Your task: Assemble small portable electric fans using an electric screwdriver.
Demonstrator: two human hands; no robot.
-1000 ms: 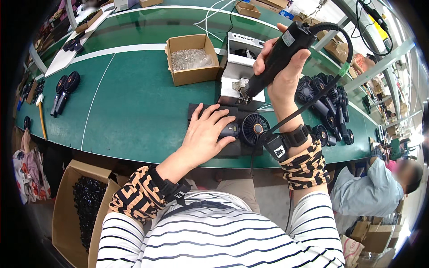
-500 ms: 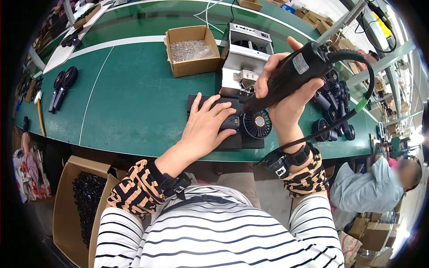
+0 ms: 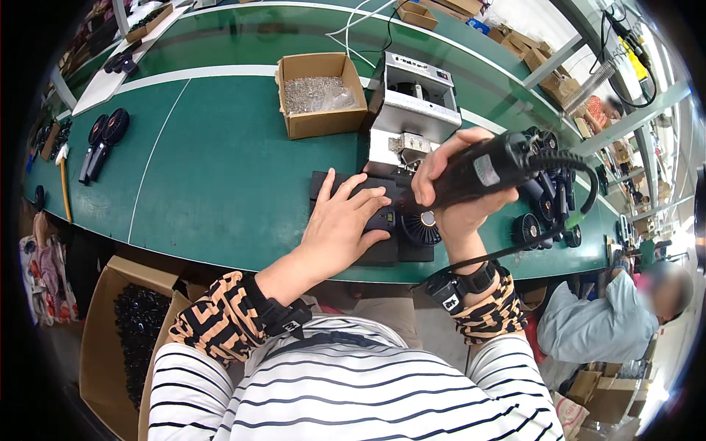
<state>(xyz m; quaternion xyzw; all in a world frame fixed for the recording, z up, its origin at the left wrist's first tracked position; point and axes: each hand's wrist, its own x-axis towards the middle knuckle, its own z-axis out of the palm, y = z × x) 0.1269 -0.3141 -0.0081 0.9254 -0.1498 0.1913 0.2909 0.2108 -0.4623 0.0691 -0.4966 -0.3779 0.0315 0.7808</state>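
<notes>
- Head view, places given from the silver machine (image 3: 421, 112) on the green workbench (image 3: 213, 184).
- Handheld fan (image 3: 419, 234): we see it lying on the black block (image 3: 379, 255), just in front of the silver machine, on the person's side; small display lit on the handle.
- Left hand (image 3: 334, 224): in front and a bit left of the silver machine, spread wide, palm down over the fan's handle, thumb well apart from the fingers.
- Right hand (image 3: 465, 218): in front and right of the silver machine, wrapped around the black power screwdriver (image 3: 457, 180).
- Screwdriver slants down-left to the fan's neck; its tip blends into the dark, so we can't tell if it touches.
- Cable (image 3: 593, 192): loops off the screwdriver's upper end, right of the silver machine.
- Cardboard box (image 3: 323, 126): just left of the silver machine, small metal pieces inside.
- Pile of fans (image 3: 526, 229): right of the silver machine.
- Two more fans (image 3: 115, 128): well left of the silver machine.
- Yellow-handled tool (image 3: 66, 189): we mark it farther left of the silver machine.
</notes>
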